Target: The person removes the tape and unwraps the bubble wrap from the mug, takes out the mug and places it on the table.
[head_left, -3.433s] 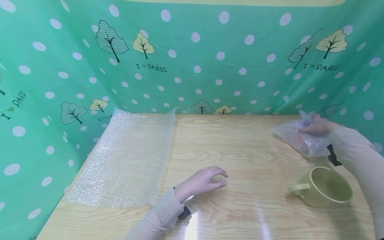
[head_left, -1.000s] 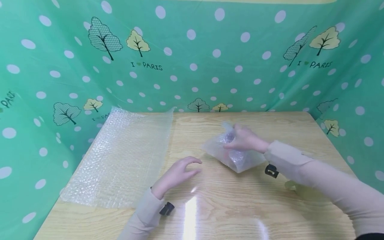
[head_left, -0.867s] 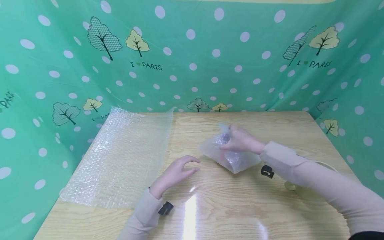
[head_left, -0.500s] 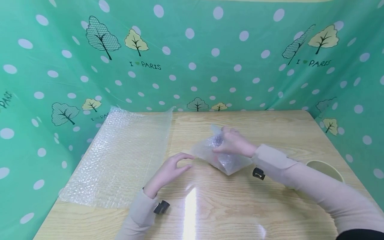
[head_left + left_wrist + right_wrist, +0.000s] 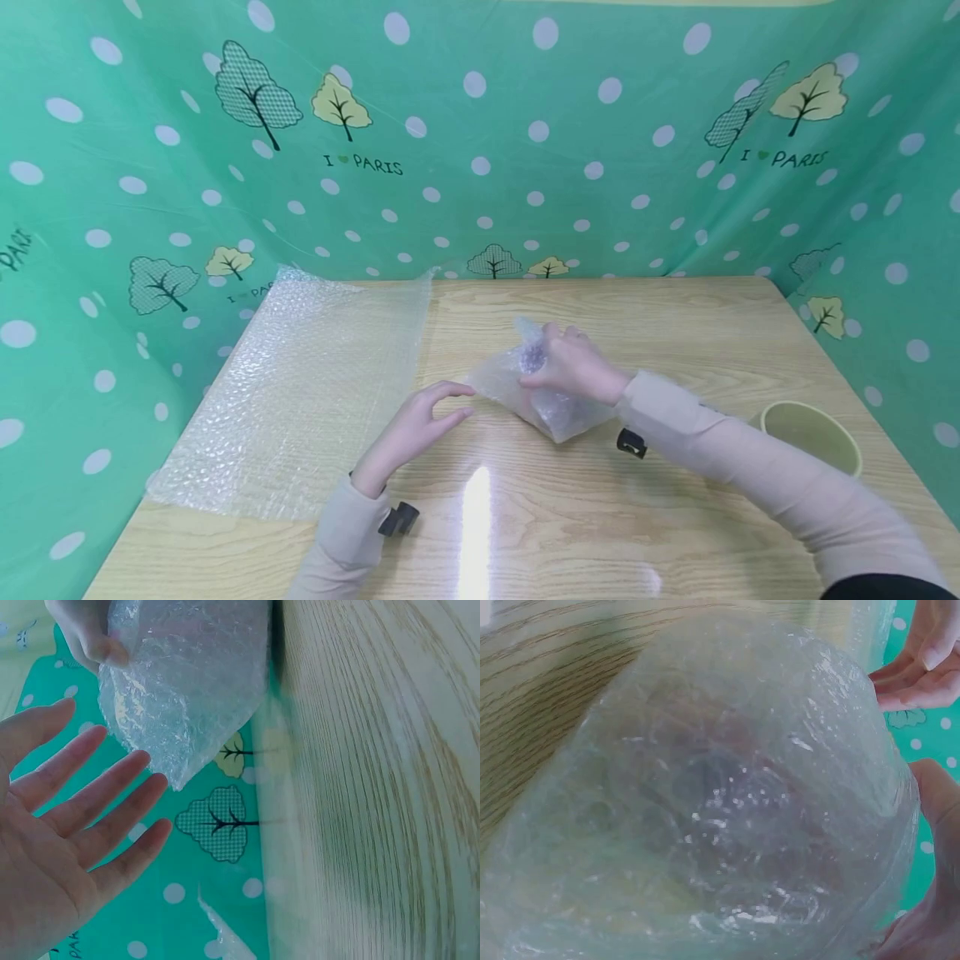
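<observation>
Head-camera footage was read from left to right. A flat sheet of bubble wrap (image 5: 315, 392) was spread over the left part of the wooden table (image 5: 675, 517), its far edge curling up against the green dotted backdrop (image 5: 480, 167). Just right of it, the left hand (image 5: 420, 425) was held above the tabletop with fingers relaxed and spread, nothing gripped; its fingertips (image 5: 154, 784) were seen just beside the lower corner of the bubble-wrap bag (image 5: 525, 383), though contact could not be confirmed. The bag was held near the table's middle, pinched at its upper end by the right hand (image 5: 573, 371), fingers curled round the gathered plastic. Its long axis was judged to run diagonally, from far-left to near-right, with the bunched end pointed up and away. The step in hand was judged to be the handing of the bag toward the left hand; a grasp on its free corner would be called for next. A pale green cup (image 5: 810, 429) was left at the right, well apart.
</observation>
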Demonstrator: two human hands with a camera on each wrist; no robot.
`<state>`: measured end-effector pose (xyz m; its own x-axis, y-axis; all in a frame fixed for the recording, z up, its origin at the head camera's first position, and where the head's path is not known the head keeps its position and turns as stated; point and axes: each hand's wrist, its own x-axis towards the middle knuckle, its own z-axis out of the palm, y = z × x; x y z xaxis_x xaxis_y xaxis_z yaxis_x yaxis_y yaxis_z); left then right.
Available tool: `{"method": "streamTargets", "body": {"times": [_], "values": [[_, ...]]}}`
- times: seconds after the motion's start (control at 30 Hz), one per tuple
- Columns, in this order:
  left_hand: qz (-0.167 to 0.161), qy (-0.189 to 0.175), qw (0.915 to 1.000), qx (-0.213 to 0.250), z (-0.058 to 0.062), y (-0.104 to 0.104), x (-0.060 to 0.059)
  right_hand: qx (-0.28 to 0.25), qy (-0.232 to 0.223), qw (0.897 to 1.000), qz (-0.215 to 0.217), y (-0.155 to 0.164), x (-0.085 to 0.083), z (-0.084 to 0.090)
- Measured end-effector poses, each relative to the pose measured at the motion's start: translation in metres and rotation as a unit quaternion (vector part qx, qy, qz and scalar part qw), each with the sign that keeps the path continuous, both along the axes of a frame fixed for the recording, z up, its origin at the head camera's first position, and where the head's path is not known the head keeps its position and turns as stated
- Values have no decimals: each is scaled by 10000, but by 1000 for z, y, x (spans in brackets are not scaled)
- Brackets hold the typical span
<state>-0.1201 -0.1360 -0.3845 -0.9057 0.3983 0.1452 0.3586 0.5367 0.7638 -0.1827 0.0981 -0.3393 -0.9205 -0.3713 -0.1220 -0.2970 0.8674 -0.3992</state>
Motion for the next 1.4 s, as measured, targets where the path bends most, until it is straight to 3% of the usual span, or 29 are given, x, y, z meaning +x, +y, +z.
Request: {"method": "streamTargets", "body": {"times": [0.23,0.67,0.87,1.4], "values": [[2,-50,10000,43,-1,1,-1,251,242,9994,21,-6,4,-2],[-40,107,9999,72,-4,12,-1,394,157,9991,-57,-7,15,-1],[33,322,9992,232,-4,17,0,93,367,9991,166,-2,20,1],[407,139,9977,524,-10,39,3,-799,1406,9859,439,15,37,-7]]}}
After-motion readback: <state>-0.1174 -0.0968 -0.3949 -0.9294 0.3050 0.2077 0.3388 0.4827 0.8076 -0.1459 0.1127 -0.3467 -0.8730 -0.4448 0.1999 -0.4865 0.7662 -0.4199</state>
